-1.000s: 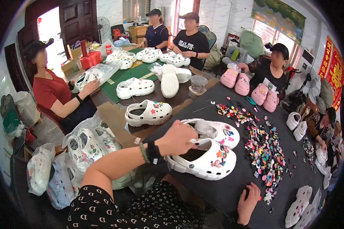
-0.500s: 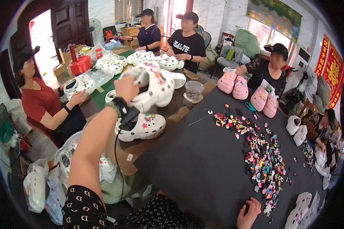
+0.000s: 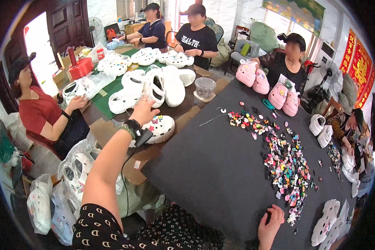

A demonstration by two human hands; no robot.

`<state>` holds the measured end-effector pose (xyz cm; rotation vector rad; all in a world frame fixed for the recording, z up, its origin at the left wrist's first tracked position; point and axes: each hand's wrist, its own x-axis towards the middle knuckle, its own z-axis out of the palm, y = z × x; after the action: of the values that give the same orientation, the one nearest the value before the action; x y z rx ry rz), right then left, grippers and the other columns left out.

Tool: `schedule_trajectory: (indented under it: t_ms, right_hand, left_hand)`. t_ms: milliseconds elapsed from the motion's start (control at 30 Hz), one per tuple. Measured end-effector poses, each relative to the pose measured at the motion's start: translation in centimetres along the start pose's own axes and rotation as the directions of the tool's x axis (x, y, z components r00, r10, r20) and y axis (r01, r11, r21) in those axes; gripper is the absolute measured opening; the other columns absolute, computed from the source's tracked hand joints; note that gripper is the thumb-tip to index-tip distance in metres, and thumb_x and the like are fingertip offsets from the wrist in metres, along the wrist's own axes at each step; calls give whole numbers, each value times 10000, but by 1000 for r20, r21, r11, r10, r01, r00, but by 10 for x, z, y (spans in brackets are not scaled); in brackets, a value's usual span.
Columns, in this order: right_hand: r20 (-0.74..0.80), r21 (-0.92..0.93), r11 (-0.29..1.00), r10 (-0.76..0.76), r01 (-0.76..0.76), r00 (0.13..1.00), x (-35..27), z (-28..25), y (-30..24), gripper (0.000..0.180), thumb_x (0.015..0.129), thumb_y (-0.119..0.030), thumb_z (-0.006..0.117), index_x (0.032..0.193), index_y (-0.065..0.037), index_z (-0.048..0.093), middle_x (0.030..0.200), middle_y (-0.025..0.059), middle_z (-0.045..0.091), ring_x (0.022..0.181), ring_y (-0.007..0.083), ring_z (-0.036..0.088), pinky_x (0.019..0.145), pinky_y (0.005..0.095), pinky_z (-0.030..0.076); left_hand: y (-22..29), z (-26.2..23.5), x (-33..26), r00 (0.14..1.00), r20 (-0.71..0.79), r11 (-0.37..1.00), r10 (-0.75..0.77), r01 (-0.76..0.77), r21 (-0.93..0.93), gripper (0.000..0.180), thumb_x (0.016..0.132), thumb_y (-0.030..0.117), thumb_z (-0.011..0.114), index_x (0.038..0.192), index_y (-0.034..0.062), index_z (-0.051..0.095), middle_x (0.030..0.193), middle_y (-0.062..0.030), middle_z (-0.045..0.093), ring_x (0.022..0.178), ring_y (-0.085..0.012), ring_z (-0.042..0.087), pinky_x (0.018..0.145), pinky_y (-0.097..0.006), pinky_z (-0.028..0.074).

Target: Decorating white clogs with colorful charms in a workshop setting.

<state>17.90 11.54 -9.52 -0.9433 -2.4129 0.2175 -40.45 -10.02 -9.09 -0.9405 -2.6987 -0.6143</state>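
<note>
My left hand (image 3: 143,110) reaches out with its fingers apart, just in front of a cluster of white clogs. Closest to the fingertips is an upright white clog (image 3: 155,85); whether they touch it I cannot tell. Another white clog (image 3: 124,98) lies to its left, and a larger one (image 3: 173,86) stands to its right. Below my wrist sits a white clog with colourful charms (image 3: 160,128), partly hidden by the hand and a black wrist device. My right hand (image 3: 271,223) rests loosely on the black mat (image 3: 212,166), fingers slightly bent and apart, holding nothing visible.
A heap of small colourful shoe charms (image 3: 287,166) covers the mat's right side. Pink clogs (image 3: 278,95) stand at the far edge near a co-worker. A round clear tub (image 3: 205,86) stands beyond the mat. Bagged clogs (image 3: 39,206) lie lower left. Several co-workers sit around.
The white clog that my left hand held up is now down among the other clogs, and the hand has opened and lowered. My right hand has stayed on the mat.
</note>
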Motion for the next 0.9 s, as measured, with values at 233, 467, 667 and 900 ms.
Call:
schedule_trajectory:
  t_ms: [233, 467, 667, 900]
  right_hand:
    - [-44, 28, 1000, -5, 6, 999, -6, 2, 19, 206, 779, 5, 611, 979, -8, 563, 1157, 190, 570, 1111, 379, 516, 959, 468, 400]
    - [-212, 115, 983, -116, 142, 970, 2, 16, 26, 213, 764, -61, 666, 968, -32, 614, 1077, 166, 626, 1045, 369, 568, 923, 472, 445]
    - [-204, 90, 994, -51, 70, 978, -6, 13, 25, 166, 798, -79, 653, 956, -42, 620, 1093, 130, 622, 1059, 337, 559, 927, 447, 444]
    - [-157, 81, 996, -21, 35, 987, -13, 12, 26, 164, 805, -83, 641, 962, -49, 605, 1124, 109, 602, 1089, 317, 536, 939, 441, 435]
  left_hand:
    - [97, -23, -138, 960, -67, 959, 271, -275, -70, 550, 854, 307, 715, 1332, 91, 549, 1429, -268, 438, 1352, -447, 377, 1086, -532, 309]
    - [138, 17, -191, 937, -189, 955, 293, -296, 13, 449, 857, 352, 654, 1192, 54, 633, 1311, -215, 559, 1217, -395, 510, 996, -503, 374]
    - [119, 26, -187, 961, -87, 964, 264, -264, 7, 421, 945, 290, 573, 1304, 71, 589, 1424, -233, 476, 1313, -390, 445, 1068, -483, 348]
    - [121, 30, -190, 965, -89, 968, 246, -249, -20, 419, 971, 306, 545, 1326, 86, 579, 1437, -203, 481, 1320, -369, 451, 1078, -473, 343]
